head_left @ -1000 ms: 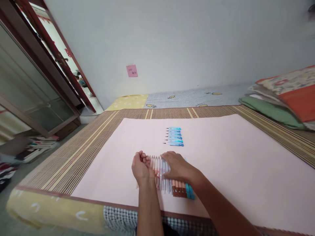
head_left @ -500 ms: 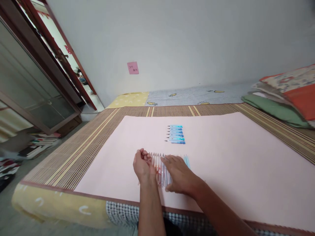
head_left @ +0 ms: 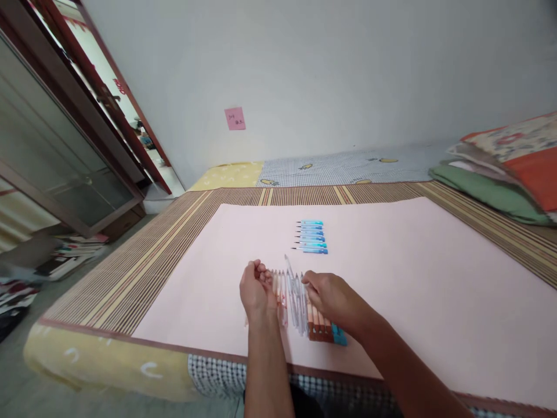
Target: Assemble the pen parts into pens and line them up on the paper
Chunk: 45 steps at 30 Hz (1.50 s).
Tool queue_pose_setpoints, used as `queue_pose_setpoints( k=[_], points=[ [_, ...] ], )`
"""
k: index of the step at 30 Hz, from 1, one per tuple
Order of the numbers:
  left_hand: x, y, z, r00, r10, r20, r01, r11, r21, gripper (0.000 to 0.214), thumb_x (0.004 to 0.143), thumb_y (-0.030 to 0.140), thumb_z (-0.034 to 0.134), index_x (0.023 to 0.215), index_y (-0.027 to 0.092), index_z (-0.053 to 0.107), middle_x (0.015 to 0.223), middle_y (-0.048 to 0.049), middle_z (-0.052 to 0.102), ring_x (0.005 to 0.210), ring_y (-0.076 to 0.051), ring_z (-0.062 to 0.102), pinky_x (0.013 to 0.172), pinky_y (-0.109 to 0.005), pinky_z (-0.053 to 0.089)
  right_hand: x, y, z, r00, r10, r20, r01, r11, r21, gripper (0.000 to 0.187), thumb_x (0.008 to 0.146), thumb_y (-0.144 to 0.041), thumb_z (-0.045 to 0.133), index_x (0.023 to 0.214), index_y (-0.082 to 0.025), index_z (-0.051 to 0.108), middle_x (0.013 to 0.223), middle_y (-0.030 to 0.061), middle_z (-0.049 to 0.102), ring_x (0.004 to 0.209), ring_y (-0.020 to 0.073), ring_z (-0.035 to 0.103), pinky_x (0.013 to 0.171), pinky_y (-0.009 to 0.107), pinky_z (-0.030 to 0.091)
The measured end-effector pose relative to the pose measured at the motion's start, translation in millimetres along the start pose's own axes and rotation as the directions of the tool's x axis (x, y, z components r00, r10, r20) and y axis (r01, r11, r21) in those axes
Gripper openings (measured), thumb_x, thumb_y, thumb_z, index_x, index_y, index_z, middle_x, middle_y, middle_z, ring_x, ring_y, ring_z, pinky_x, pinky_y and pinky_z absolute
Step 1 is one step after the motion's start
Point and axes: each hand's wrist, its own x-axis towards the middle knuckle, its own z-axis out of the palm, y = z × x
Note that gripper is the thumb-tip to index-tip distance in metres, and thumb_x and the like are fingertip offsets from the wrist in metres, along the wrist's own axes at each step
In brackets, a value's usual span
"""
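Note:
A row of slim pens lies on a pale pink sheet (head_left: 391,278). My left hand (head_left: 257,289) rests at the row's left end, fingers curled in and nothing sticking out of them. Beside it are clear pens with reddish marks (head_left: 279,293), then clear whitish pens (head_left: 298,305), one slanting with its tip above the others. My right hand (head_left: 333,296) is closed, its bent fingertips at the upper ends of the pens; what they grip is hidden. Below it show peach pens with brown ends (head_left: 319,332) and teal pen ends (head_left: 339,335).
Several blue pens (head_left: 311,238) lie in a stack farther back on the sheet. The sheet covers a striped mat (head_left: 143,261) on a bed. Folded cloths and a pillow (head_left: 513,168) are at the right. A pink note (head_left: 235,118) is on the wall.
My right hand has moved right and its fingers have curled in. The whitish pens have shifted and one now slants upward. Brown and teal pen ends have come into view. My left hand moved slightly right.

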Motion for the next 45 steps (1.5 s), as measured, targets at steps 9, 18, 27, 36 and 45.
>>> queue_pose_setpoints(
  k=[9,18,27,36,45],
  points=[
    [-1,-1,-0.2,1.000,0.003,0.000,-0.003,1.000,0.004,0.012,0.079,0.022,0.065,0.075,0.015,0.058,0.058,0.0040,0.051,0.045,-0.005,0.045,0.044,-0.017,0.032,34,8,3,0.979,0.159,-0.129,-0.166,0.985,-0.042,0.021,0.093,-0.023,0.046,0.088,-0.017,0.065,0.098,0.0097,0.068,0.085,0.0197,0.062,0.068,0.028,0.036],
    [0,-1,0.1,0.999,-0.021,0.045,0.018,0.998,0.057,0.013,0.076,0.023,0.067,0.074,0.014,0.059,0.057,0.0032,0.054,0.043,-0.005,0.047,0.043,-0.016,0.034,84,4,33,0.964,0.259,-0.061,-0.261,0.965,-0.033,0.016,0.085,-0.023,0.056,0.088,-0.014,0.068,0.087,0.0117,0.072,0.074,0.0204,0.066,0.058,0.028,0.034],
    [-5,-8,2.3,0.998,0.001,0.064,-0.009,0.992,0.124,0.016,0.072,0.023,0.070,0.080,0.012,0.062,0.061,0.0027,0.058,0.044,-0.005,0.048,0.042,-0.016,0.032,75,0,38,0.967,0.214,-0.138,-0.199,0.974,0.112,0.004,0.076,-0.016,0.060,0.077,-0.016,0.063,0.089,0.0104,0.069,0.076,0.0195,0.061,0.061,0.027,0.033],
    [-13,-11,5.9,0.927,-0.138,0.349,0.005,0.935,0.355,0.041,0.068,0.039,0.084,0.093,0.011,0.068,0.058,0.0037,0.058,0.045,-0.005,0.045,0.043,-0.017,0.030,29,9,12,0.963,0.132,-0.236,0.078,0.701,0.709,0.021,0.089,-0.037,0.058,0.079,-0.020,0.062,0.066,-0.0014,0.060,0.058,0.0138,0.052,0.057,0.026,0.038],
    [-43,-23,19.6,0.751,-0.162,0.640,-0.053,0.951,0.303,0.028,0.078,0.035,0.078,0.096,0.013,0.075,0.067,-0.0021,0.067,0.063,-0.010,0.059,0.066,-0.021,0.047,-21,50,5,0.967,0.240,-0.088,0.133,-0.178,0.975,0.040,0.082,-0.051,0.073,0.103,-0.017,0.076,0.081,0.0052,0.065,0.066,0.0131,0.050,0.060,0.026,0.042]
  ],
)
